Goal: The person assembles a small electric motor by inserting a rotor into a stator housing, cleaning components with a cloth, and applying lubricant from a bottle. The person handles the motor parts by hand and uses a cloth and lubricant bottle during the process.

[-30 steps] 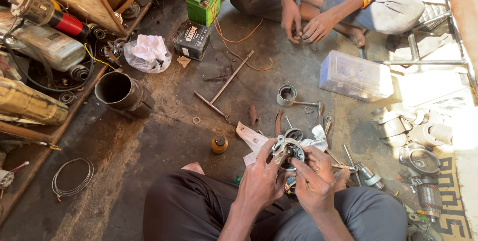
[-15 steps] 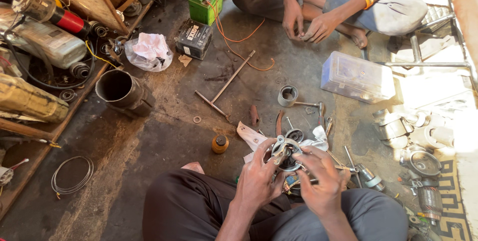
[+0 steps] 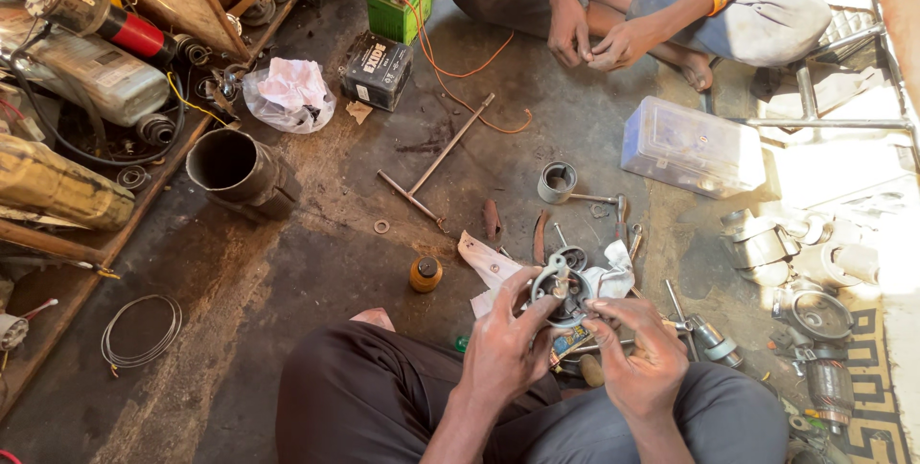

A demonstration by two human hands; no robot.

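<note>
Both my hands grip the round metal part [image 3: 561,290] over my lap, as they did a moment ago. My left hand [image 3: 506,347] clasps its left rim, thumb raised higher now; my right hand [image 3: 640,357] pinches its right edge. The white rag [image 3: 498,267] lies just beyond it, and the small orange bottle [image 3: 425,273] stays put on the floor.

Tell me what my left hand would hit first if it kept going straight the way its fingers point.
The left hand points up and right, and its fingers already touch the round metal motor part. Beyond that lies the white rag, though depth is hard to judge.
</note>
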